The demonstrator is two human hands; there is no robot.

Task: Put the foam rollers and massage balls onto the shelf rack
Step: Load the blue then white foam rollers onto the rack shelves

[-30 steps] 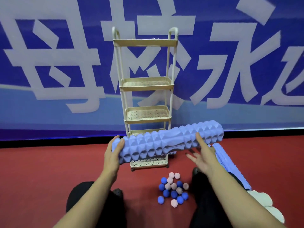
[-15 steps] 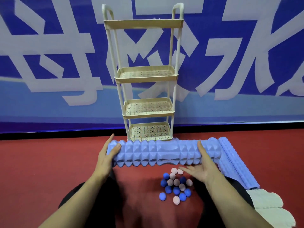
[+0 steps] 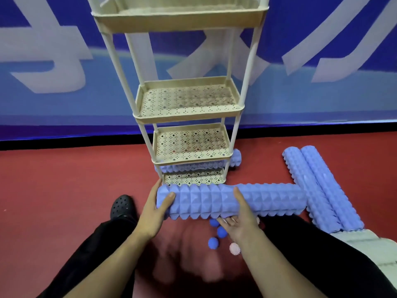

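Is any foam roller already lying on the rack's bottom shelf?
Yes, a blue foam roller lies across the bottom shelf of the rack, its end sticking out on the right.

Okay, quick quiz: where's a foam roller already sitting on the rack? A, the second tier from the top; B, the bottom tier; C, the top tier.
B: a blue roller lies across the bottom tier of the rack, its end poking out right.
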